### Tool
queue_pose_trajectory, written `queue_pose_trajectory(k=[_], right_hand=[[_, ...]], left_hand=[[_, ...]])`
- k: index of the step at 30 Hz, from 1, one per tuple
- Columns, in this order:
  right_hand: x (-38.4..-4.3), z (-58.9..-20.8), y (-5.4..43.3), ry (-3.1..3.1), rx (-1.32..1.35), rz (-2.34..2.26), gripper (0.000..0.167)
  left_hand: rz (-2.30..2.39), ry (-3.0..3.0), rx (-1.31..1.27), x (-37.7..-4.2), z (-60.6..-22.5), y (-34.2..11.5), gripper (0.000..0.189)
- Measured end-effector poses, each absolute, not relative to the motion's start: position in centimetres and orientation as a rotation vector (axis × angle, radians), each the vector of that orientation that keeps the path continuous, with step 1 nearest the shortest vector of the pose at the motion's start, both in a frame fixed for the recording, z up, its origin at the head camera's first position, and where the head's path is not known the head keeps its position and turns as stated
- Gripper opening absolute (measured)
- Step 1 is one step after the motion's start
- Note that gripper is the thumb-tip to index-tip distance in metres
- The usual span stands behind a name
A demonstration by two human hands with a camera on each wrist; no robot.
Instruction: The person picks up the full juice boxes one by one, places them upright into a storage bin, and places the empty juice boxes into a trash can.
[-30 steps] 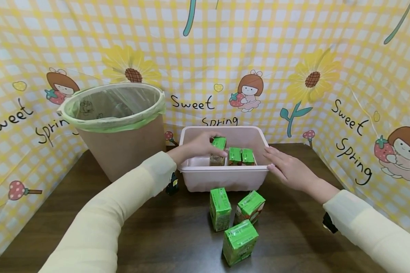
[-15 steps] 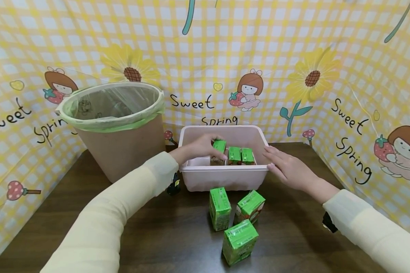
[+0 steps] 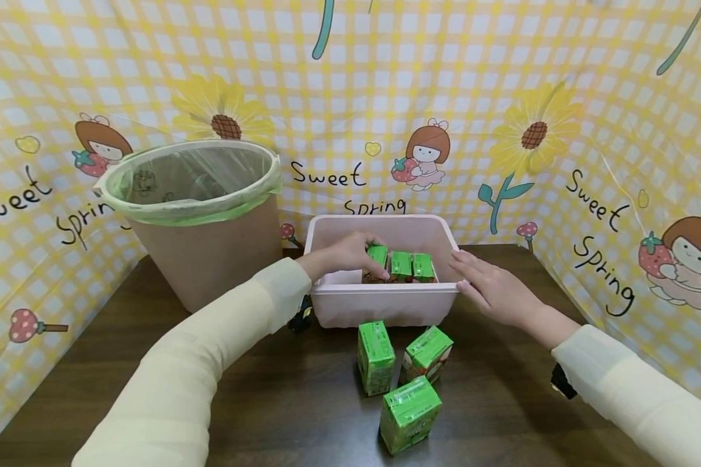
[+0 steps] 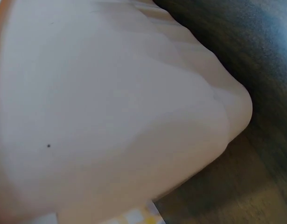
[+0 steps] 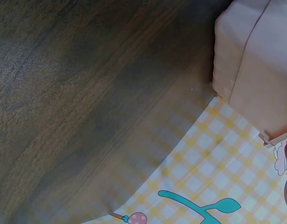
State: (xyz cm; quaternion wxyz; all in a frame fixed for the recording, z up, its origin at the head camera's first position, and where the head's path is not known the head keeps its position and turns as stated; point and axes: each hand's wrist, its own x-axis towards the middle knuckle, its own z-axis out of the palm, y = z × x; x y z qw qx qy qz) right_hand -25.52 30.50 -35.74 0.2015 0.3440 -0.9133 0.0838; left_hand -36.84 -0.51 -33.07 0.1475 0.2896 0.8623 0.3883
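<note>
The pale pink plastic tub (image 3: 380, 306) has smooth walls, a thick rim and room along its back. Inside it, the left hand (image 3: 350, 251) pinches a small green cardboard box (image 3: 378, 253), just left of two matching green boxes (image 3: 401, 262). The right hand (image 3: 496, 290), fingers straight, touches the tub's right edge. In front of the tub, three shiny green cardboard boxes (image 3: 410, 415) stand on the dark wooden table (image 3: 485, 421).

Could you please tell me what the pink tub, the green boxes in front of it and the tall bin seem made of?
Pink tub: probably smooth, satin plastic, judging by its moulded rim and rounded corners.
Green boxes: likely coated carton, with straight edges and shiny tops.
Tall bin: perhaps matte plastic, given its even, dull wall; its liner looks like thin, wrinkled film.
</note>
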Motion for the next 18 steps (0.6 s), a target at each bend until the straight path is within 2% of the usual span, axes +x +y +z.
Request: queue_pose_trajectory(k=[18], right_hand=[[-25.6, -35.73, 30.56, -2.534, 0.973, 0.228, 0.045]], left_hand=[[1.059, 2.504, 0.851, -36.37, -32.92, -0.42, 0.05]])
